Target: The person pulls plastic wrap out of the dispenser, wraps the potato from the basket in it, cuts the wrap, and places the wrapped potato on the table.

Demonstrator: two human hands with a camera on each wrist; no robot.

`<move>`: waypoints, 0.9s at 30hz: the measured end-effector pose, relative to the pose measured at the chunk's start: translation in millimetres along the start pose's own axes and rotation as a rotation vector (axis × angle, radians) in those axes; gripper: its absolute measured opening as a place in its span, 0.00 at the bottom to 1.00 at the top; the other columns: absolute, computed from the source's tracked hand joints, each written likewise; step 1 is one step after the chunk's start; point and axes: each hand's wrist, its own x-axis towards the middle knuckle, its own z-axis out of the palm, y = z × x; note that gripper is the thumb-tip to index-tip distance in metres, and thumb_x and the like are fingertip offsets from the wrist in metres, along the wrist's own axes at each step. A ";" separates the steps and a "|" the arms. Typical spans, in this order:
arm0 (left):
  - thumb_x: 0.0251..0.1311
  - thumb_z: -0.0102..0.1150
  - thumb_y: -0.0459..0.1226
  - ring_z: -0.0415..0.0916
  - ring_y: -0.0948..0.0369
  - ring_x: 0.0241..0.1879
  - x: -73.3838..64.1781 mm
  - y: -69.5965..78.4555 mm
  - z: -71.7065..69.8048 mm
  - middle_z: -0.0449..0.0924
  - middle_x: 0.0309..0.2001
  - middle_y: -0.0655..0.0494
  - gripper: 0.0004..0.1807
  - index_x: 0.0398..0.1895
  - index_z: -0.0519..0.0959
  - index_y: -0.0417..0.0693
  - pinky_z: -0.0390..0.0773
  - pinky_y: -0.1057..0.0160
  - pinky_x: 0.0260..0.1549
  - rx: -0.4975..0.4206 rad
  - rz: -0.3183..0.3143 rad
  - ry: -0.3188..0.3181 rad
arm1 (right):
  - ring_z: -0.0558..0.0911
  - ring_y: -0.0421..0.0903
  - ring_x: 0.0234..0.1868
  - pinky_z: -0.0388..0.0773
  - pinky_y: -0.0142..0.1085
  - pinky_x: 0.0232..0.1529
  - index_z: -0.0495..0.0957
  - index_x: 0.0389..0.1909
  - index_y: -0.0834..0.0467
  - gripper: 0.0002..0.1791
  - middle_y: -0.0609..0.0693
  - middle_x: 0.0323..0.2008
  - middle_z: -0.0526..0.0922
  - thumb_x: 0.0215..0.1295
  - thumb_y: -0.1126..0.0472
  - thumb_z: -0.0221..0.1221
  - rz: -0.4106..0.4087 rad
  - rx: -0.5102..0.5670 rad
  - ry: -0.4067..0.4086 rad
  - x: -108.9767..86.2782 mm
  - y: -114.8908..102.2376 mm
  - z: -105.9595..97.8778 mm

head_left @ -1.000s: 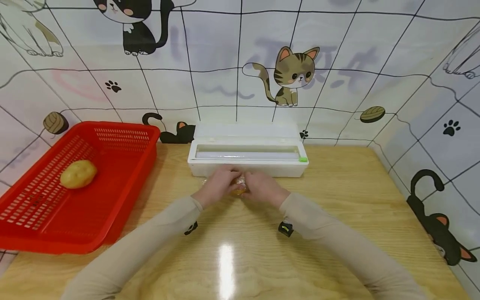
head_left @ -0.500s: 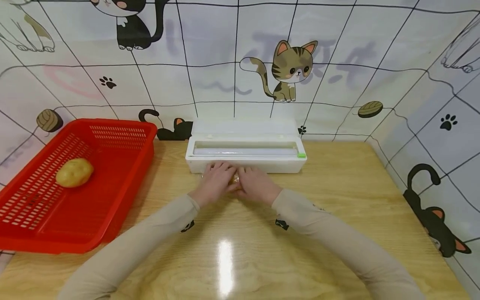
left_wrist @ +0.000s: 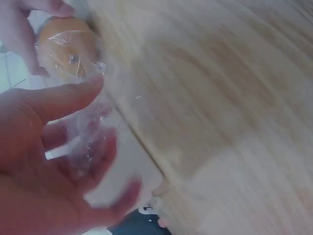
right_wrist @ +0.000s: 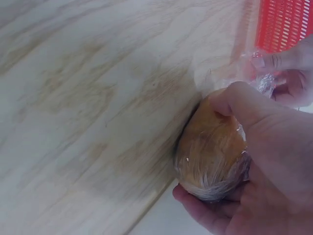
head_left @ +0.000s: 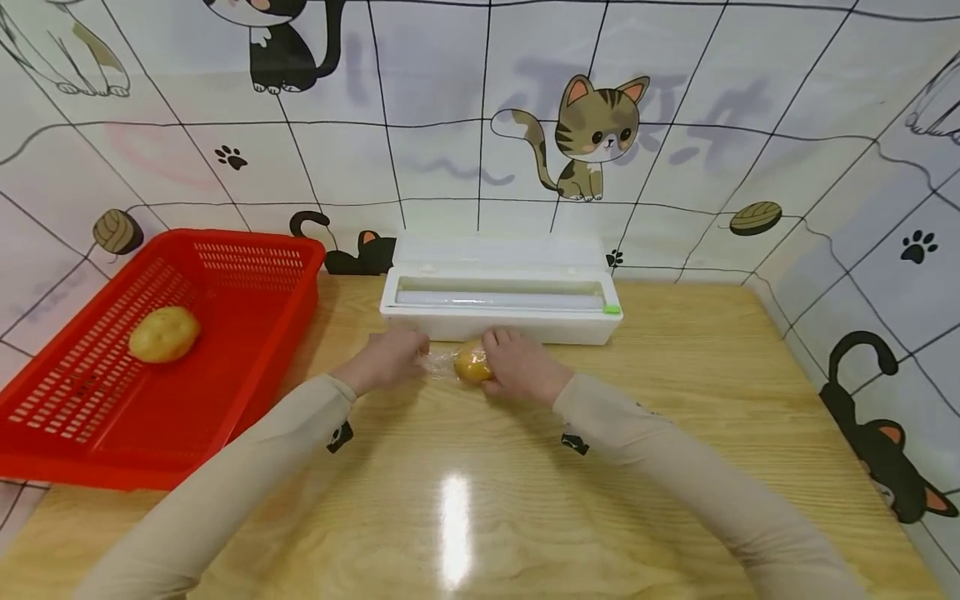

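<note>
a person's right grip [head_left: 521, 367], a bare hand, is clamped round a film-wrapped potato [head_left: 471, 363] at a wooden bench [head_left: 540, 517]; the left grip [head_left: 386, 358] is curled about its loose film [head_left: 438, 364]. wrapping seems in hand; the next move likely calls for folding that tail snugly. left, a red basket [head_left: 255, 342] holds a bare potato [head_left: 164, 334]; beyond, an open white box [head_left: 540, 331].

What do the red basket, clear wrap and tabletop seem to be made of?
Red basket: probably molded plastic, slightly glossy, with uniform color and slotted walls.
Clear wrap: likely thin plastic film, shiny, creased and see-through.
Tabletop: wood or wood-look laminate; grain and a bright reflection suggest a smooth, glossy finish.
</note>
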 end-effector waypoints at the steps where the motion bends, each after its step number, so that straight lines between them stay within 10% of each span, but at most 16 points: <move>1: 0.55 0.69 0.33 0.70 0.55 0.34 0.2 -2.2 0.5 0.75 0.32 0.51 0.10 0.33 0.76 0.39 0.73 0.51 0.37 -0.012 0.028 0.001 | 0.71 0.61 0.59 0.67 0.47 0.61 0.60 0.61 0.73 0.39 0.68 0.58 0.69 0.65 0.45 0.59 -0.004 0.007 -0.004 -0.4 0.8 -0.7; 6: 0.51 0.71 0.30 0.65 0.58 0.28 -0.8 -7.7 4.7 0.69 0.25 0.55 0.13 0.27 0.72 0.40 0.70 0.61 0.31 -0.036 0.116 0.008 | 0.71 0.60 0.59 0.66 0.47 0.62 0.59 0.61 0.72 0.37 0.67 0.57 0.69 0.65 0.47 0.60 -0.014 0.048 -0.011 -2.5 3.1 -2.9; 14: 0.49 0.74 0.46 0.70 0.52 0.37 -4.3 2.1 -6.2 0.72 0.43 0.43 0.31 0.48 0.72 0.35 0.74 0.54 0.38 -0.043 0.010 -0.034 | 0.71 0.59 0.58 0.66 0.46 0.62 0.59 0.62 0.72 0.37 0.67 0.57 0.69 0.65 0.50 0.60 -0.014 0.092 -0.009 -3.5 4.8 -1.7; 20: 0.51 0.72 0.43 0.67 0.61 0.23 16.1 17.8 -1.1 0.73 0.22 0.55 0.18 0.27 0.79 0.37 0.70 0.64 0.25 0.033 0.049 -0.069 | 0.73 0.60 0.56 0.68 0.47 0.60 0.60 0.61 0.73 0.37 0.67 0.56 0.70 0.64 0.50 0.61 -0.027 0.093 0.006 -3.8 5.7 -2.1; 27: 0.58 0.64 0.32 0.70 0.61 0.21 9.8 35.2 16.7 0.74 0.21 0.56 0.06 0.25 0.78 0.44 0.75 0.64 0.20 0.343 0.157 0.007 | 0.74 0.59 0.56 0.71 0.46 0.58 0.61 0.62 0.72 0.37 0.67 0.57 0.70 0.63 0.51 0.63 -0.017 0.108 -0.027 -0.9 5.3 -7.5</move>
